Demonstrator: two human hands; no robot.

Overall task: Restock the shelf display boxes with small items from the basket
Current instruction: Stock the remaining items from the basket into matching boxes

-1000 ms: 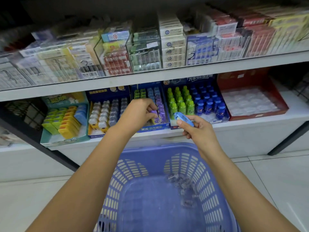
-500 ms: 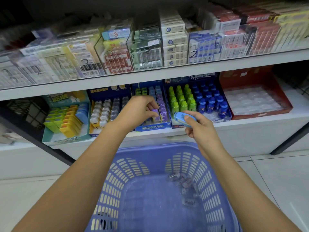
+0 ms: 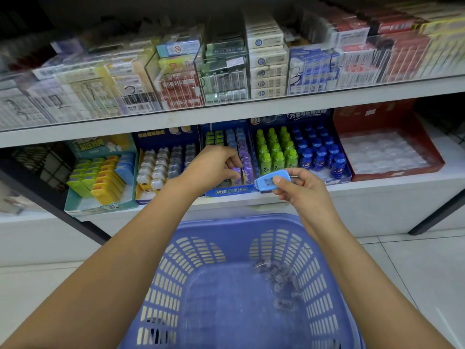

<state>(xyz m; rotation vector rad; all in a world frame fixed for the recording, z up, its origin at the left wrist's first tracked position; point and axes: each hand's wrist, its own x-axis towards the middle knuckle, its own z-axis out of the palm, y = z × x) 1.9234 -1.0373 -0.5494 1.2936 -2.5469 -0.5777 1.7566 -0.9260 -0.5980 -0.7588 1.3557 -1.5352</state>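
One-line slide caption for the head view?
Left hand sets purple item into display box; right hand holds blue item.

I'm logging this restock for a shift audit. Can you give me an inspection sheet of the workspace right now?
Surface: white lower shelf, display boxes side by side.
Job's things: blue display box holds purple items; light blue item in hand; basket on the floor, a few clear packets inside.
Clutter: nothing seen.
Grippers: left hand reaching into the blue display box; right hand pinching the light blue item.
Cables: nothing seen.
Surroundings: upper shelf with clear bins; tiled floor.
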